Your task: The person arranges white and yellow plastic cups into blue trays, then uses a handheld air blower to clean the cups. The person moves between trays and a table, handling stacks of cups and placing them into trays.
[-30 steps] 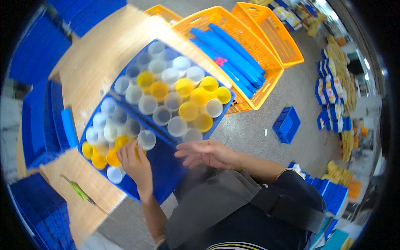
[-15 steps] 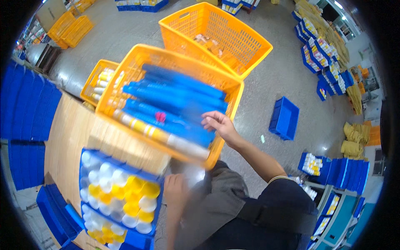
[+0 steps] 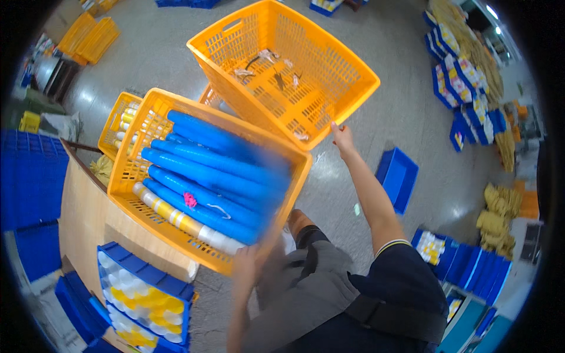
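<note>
My right hand (image 3: 342, 140) grips the near right corner of a tall orange plastic crate (image 3: 344, 41), thumb on the rim and fingers mostly below it. Small scraps lie on that crate's slotted bottom. In front of it a second orange crate (image 3: 170, 250) stands tilted, partly over the table edge. Several long blue-wrapped rolls (image 3: 200, 162) fill it, beside one white-and-yellow roll (image 3: 176, 217). A pink tie (image 3: 189, 200) shows on one blue roll. My left hand (image 3: 244, 265), somewhat blurred, is closed at this crate's near rim. Blur covers the right ends of the rolls.
Blue trays of white and yellow round pieces (image 3: 141, 294) stand by the wooden table (image 3: 82, 217). A smaller orange crate (image 3: 112, 126) with rolls is behind. On the floor to the right sits a blue bin (image 3: 397, 179). Stacked blue bins (image 3: 29, 176) line the left.
My right hand has left the blue rolls and moved up to the far crate's corner, where it now grips. Both crates appear further left in view, and the far one shows more of its inside.
</note>
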`<action>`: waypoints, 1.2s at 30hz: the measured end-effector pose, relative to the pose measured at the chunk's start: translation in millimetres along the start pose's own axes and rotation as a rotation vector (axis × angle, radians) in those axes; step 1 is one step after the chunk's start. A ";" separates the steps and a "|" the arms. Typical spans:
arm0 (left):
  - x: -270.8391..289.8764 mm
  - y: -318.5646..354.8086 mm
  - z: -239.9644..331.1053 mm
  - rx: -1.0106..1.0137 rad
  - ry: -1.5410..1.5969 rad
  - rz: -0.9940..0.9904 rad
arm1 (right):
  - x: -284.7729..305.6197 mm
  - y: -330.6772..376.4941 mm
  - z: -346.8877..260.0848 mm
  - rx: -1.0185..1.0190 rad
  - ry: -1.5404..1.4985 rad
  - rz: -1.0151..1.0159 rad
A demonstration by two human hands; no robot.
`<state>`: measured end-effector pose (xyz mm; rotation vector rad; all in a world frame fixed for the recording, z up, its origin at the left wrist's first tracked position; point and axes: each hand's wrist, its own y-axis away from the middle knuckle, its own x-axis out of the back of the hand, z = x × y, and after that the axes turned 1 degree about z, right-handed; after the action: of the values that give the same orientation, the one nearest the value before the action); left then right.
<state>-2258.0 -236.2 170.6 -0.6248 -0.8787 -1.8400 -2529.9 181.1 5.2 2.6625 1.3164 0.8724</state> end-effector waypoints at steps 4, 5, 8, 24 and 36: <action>-3.8 -34.9 19.2 0.077 -0.038 0.141 | -4.3 -55.1 -10.9 -0.023 -0.349 -0.089; -4.0 -46.7 29.0 0.078 -0.016 0.222 | -5.1 -65.2 -14.3 0.001 -0.474 -0.138; -9.9 -96.4 67.7 0.112 0.112 0.374 | 0.8 -90.4 -23.1 -0.232 -0.669 -0.206; -75.2 -407.8 244.8 0.629 0.739 0.630 | 104.7 -319.5 -63.5 -0.120 -0.376 -0.531; -162.1 -425.0 212.7 0.930 0.436 0.659 | 83.2 -218.6 -64.0 -0.064 -0.343 -0.502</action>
<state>-2573.7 136.6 54.4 0.0939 -0.9535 -0.7772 -2679.3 369.6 36.7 2.1405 1.6999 0.3691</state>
